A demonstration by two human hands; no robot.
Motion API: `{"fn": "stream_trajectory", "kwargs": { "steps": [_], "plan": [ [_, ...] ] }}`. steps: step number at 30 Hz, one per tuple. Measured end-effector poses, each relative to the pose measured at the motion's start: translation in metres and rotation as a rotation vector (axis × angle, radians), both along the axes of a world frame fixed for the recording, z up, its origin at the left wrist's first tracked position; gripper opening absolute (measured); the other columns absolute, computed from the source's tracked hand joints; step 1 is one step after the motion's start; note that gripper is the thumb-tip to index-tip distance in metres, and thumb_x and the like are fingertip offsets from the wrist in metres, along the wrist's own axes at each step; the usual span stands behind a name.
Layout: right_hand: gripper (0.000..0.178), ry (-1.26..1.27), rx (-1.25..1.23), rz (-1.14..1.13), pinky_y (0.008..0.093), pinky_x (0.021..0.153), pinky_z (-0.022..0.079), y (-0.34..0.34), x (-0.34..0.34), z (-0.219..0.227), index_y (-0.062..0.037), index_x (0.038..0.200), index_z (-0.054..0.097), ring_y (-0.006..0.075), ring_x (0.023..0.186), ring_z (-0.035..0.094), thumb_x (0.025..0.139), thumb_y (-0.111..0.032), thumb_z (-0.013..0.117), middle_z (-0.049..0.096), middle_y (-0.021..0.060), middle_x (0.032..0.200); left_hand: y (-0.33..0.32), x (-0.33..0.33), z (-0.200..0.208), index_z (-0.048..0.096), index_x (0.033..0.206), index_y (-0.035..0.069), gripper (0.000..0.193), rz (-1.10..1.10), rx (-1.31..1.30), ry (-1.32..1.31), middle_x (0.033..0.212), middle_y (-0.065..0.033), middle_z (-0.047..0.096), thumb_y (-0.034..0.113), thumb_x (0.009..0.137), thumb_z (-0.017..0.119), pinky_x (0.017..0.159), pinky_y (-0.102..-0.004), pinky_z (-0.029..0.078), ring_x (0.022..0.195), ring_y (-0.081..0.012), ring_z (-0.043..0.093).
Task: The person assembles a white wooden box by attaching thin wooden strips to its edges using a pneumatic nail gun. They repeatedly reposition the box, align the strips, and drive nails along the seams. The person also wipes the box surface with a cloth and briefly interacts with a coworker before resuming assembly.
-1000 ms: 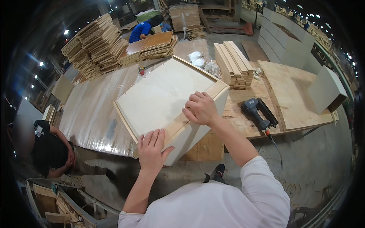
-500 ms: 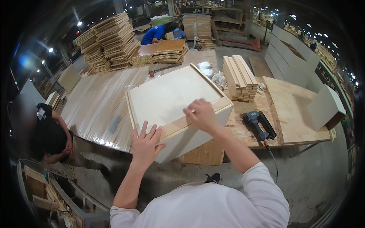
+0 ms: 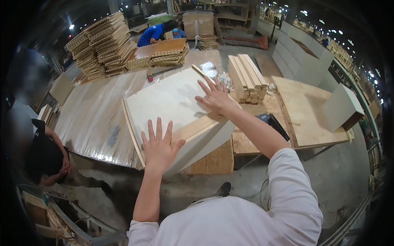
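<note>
left hand (image 3: 159, 149): fingers wide apart, gripping nothing, laid on the box's near left corner
strip (image 3: 195, 128): pale wood, along the box's near edge, its right end under the right wrist
right hand (image 3: 216, 101): fingers wide apart, gripping nothing, over the box's right part; cannot tell whether the palm presses
box (image 3: 164, 100): before the person, set askew, white panel up, near corner overhanging the table
table (image 3: 90, 123): under the box and out to its left, shiny
nail gun (image 3: 280, 126): right of the box, partly hidden by the right forearm
person in dark top (image 3: 49, 151): left of the box
hammer (image 3: 166, 71): just beyond the box
slats (image 3: 247, 78): stacked, beyond the box's right side
plywood (image 3: 301, 100): well right of the box
white case (image 3: 340, 106): on the plywood, farther right of the box
panels (image 3: 102, 47): piled, beyond the box, leftward
person in blue (image 3: 150, 35): far beyond the box, bent over
</note>
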State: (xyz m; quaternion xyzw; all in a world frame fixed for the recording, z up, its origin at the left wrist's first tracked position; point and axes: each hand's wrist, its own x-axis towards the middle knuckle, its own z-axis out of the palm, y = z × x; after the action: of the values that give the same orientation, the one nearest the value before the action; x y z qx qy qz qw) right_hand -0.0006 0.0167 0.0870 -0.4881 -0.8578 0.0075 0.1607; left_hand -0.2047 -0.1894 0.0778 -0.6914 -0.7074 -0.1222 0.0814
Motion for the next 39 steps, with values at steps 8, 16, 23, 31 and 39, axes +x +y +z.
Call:
{"fn": "stream_trajectory", "kwargs": {
  "steps": [8, 16, 23, 31, 39],
  "plan": [
    [0.051, 0.312, -0.015, 0.196, 0.0421, 0.093, 0.041, -0.042, 0.018, 0.002, -0.0064, 0.124, 0.049, 0.0334, 0.112, 0.046, 0.09, -0.044, 0.057, 0.051, 0.0133, 0.12, -0.02, 0.0, -0.014, 0.058, 0.115, 0.004, 0.06, -0.082, 0.346, 0.02, 0.11, -0.0084, 0.059, 0.05, 0.078, 0.067, 0.09, -0.0416, 0.044, 0.104, -0.0262, 0.055],
    [0.052, 0.069, 0.424, 0.549, 0.0392, 0.087, 0.044, -0.083, 0.006, -0.003, -0.0029, 0.103, 0.059, 0.0286, 0.098, 0.051, 0.08, -0.048, 0.069, 0.056, 0.0106, 0.099, -0.008, -0.062, -0.008, 0.065, 0.101, 0.008, 0.055, -0.125, 0.508, 0.12, 0.094, -0.0052, 0.06, 0.059, 0.079, 0.062, 0.084, -0.0399, 0.044, 0.092, -0.0229, 0.055],
    [0.068, 0.037, 0.336, 0.369, 0.0389, 0.081, 0.045, -0.084, -0.003, -0.004, -0.0028, 0.091, 0.057, 0.0285, 0.091, 0.051, 0.063, -0.063, 0.073, 0.053, 0.0102, 0.091, 0.015, -0.013, -0.023, 0.066, 0.101, 0.01, 0.042, -0.052, 0.491, -0.027, 0.092, -0.0052, 0.059, 0.046, 0.081, 0.064, 0.079, -0.0392, 0.045, 0.09, -0.0239, 0.056],
    [0.062, -0.018, 0.174, 0.35, 0.0414, 0.087, 0.042, -0.086, -0.001, -0.001, -0.003, 0.098, 0.056, 0.0309, 0.097, 0.049, 0.072, -0.056, 0.072, 0.052, 0.0128, 0.098, 0.022, -0.019, -0.024, 0.066, 0.096, 0.009, 0.034, -0.105, 0.468, -0.145, 0.094, -0.0054, 0.06, 0.041, 0.088, 0.058, 0.083, -0.0387, 0.044, 0.092, -0.0239, 0.057],
    [0.058, 0.659, 0.426, 0.368, 0.0455, 0.1, 0.032, -0.037, -0.026, 0.099, -0.0044, 0.131, 0.044, 0.0354, 0.117, 0.043, 0.091, -0.046, 0.055, 0.05, 0.0181, 0.123, 0.047, -0.06, 0.052, 0.043, 0.138, 0.016, 0.047, 0.129, 0.556, -0.022, 0.139, -0.0133, 0.039, 0.041, 0.098, 0.043, 0.105, -0.0543, 0.028, 0.131, -0.036, 0.032]
  ]
}}
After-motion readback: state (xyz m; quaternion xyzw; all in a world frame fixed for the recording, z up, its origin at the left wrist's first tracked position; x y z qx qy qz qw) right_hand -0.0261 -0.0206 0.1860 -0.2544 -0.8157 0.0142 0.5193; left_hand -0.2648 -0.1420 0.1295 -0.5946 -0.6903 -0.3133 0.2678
